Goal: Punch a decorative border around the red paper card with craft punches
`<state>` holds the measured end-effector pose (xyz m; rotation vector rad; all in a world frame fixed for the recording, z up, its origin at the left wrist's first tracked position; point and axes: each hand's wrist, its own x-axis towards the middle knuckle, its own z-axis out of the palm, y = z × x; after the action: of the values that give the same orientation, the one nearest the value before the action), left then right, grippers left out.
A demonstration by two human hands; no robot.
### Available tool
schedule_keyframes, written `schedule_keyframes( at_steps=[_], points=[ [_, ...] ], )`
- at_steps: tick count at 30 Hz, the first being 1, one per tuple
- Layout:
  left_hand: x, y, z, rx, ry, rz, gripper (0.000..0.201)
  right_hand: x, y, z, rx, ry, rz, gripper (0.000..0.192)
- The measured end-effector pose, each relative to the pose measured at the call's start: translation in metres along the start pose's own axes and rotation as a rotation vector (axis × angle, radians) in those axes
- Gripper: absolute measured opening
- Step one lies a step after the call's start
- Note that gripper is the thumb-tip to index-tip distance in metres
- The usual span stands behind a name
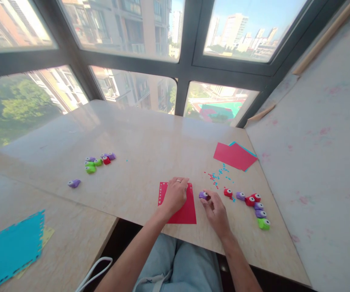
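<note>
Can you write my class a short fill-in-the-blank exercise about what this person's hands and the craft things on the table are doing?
1. The left hand lies flat on a sheet of ____ paper.
2. The right hand grips a small ____ punch.
3. The blue sheet lies at the picture's lower ____ corner.

Missing words: red; purple; left

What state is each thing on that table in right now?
Red sheet: flat, left hand pressing on it, holes along its left edge.
Purple punch: held by right hand, beside the sheet.
Paper bits: scattered.
Red paper stack: flat, untouched.
Blue sheet: flat, edges punched.
</note>
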<state>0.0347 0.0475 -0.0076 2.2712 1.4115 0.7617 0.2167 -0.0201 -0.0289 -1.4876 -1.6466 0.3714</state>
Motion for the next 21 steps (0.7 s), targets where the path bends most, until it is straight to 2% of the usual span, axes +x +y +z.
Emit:
schedule_keyframes(
  at_steps=[3,7,16,21],
  points=[
    [0.006,-0.001,0.007,0.085,-0.034,-0.011,0.031,0.0,0.001,0.0,-0.003,0.019,0.016,0.027],
    [0.009,-0.002,0.01,0.129,-0.071,0.042,0.027,0.001,0.0,-0.001,0.016,0.028,0.027,0.028],
    [0.01,-0.004,0.008,0.045,-0.032,0.003,0.02,0.004,0.001,0.001,0.049,0.05,0.051,0.029],
    [0.012,-0.006,0.008,-0.043,-0.023,-0.003,0.02,0.013,0.008,0.002,0.059,-0.004,0.02,0.024]
  ],
)
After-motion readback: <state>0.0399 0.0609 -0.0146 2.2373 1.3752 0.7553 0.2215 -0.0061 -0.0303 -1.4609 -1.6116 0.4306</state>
